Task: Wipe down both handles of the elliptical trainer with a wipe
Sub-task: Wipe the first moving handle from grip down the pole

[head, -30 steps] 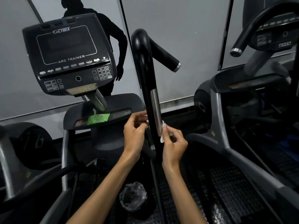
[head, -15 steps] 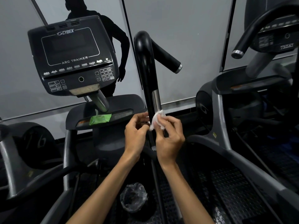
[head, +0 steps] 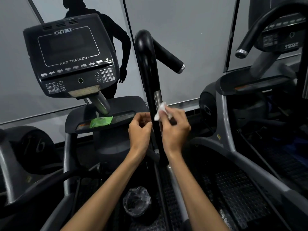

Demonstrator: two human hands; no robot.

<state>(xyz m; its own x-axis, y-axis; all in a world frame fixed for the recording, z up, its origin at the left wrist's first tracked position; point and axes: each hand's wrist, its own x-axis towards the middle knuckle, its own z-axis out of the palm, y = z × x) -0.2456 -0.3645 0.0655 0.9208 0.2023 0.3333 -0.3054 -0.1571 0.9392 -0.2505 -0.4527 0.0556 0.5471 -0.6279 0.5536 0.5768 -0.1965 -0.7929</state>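
White wipe [head: 160, 110], crumpled, pinched in the fingers of the right hand [head: 175, 129] and pressed against the right side of the black upright handle [head: 150, 84], just at the lower end of its silver contact strip [head: 158, 100]. Left hand [head: 140, 130] sits on the handle's other side, fingers curled in toward the bar; whether it actually grips the bar or only touches it cannot be told, and nothing else shows in it.

Risks, as judged from this position:
- Wipe is bunched small. Only one face of the bar meets it, so the back and left faces could go unwiped unless it is wrapped around.
- Curved top of the handle and the short side grip [head: 170, 58] with its metal end cap lie well above the wipe; easy to skip.
- Light pinch on a damp wipe may slip, dropping it toward the plastic-lined bin [head: 136, 203] or the treaded footplate below.
- Handle is a moving arm; a firm push could swing it if the left hand does not steady it.
- Second handle not identifiable here and could be forgotten.

Writing: console [head: 70, 57] reads "CYBEX" at top and "ARC TRAINER" under the dark screen. Neighbouring machine at right bears "750AT" [head: 290, 46]. Green packet [head: 100, 121] on the console shelf: print too small to read.
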